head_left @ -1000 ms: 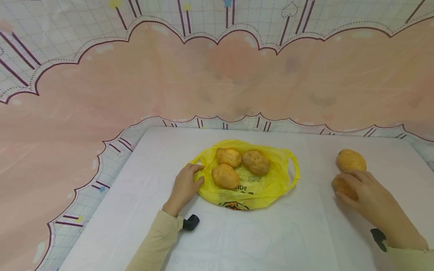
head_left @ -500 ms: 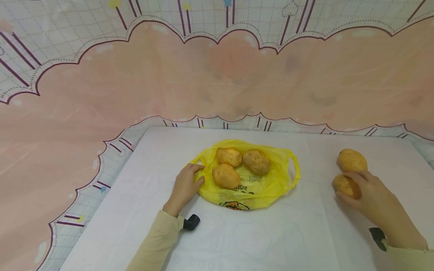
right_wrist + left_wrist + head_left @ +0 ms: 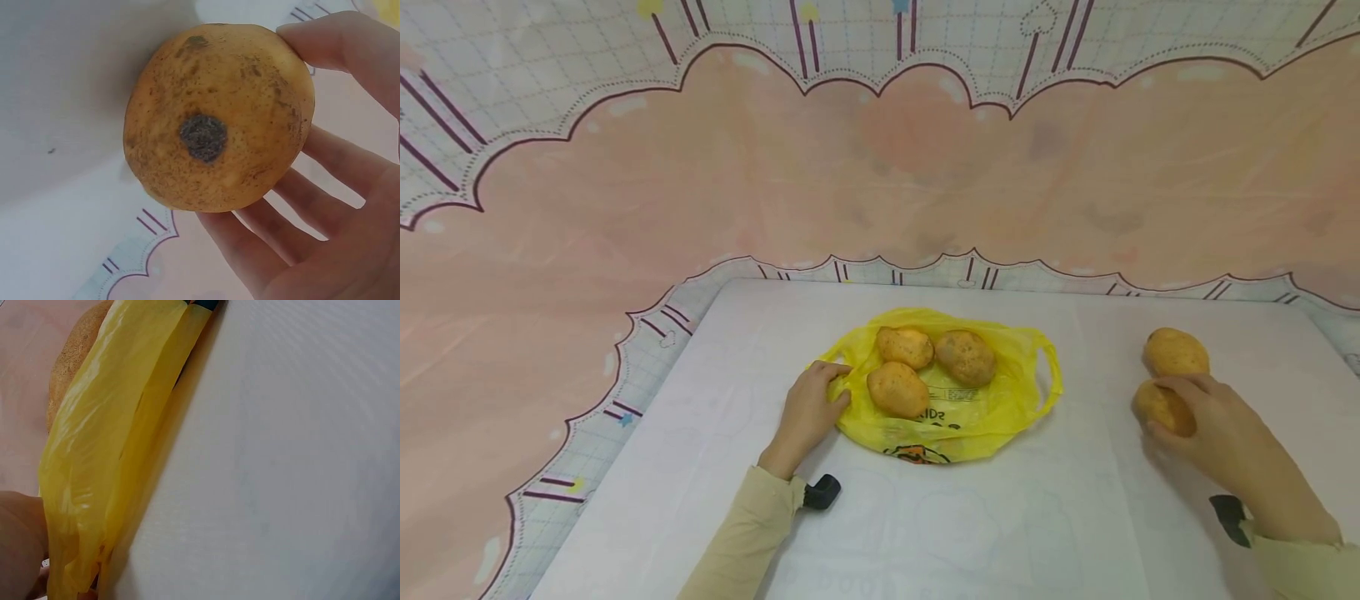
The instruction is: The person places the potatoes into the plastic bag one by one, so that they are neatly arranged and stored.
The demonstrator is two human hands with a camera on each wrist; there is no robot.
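Observation:
A yellow plastic bag (image 3: 955, 429) lies spread open on the white table, with three potatoes on it, among them a front potato (image 3: 898, 390). My left hand (image 3: 808, 408) holds the bag's left edge by its handle; in the left wrist view the yellow plastic (image 3: 94, 462) runs past the thumb (image 3: 22, 544), and most fingers are hidden. On the right, my right hand (image 3: 1221, 433) grips a potato (image 3: 1157, 408) between thumb and fingers. Close up, that potato (image 3: 250, 144) bears a dark rough patch. Right behind it lies another potato (image 3: 1177, 352).
The bag's right handle loop (image 3: 1051, 375) lies flat on the table (image 3: 1000, 533). A patterned pink and white cloth (image 3: 850, 183) hangs behind the table and at its left side. Each wrist wears a black camera mount (image 3: 822, 492).
The right hand has shifted very slightly left with its potato, which now shows more of its lighter side than a second ago. The left hand and the bag stay as they were.

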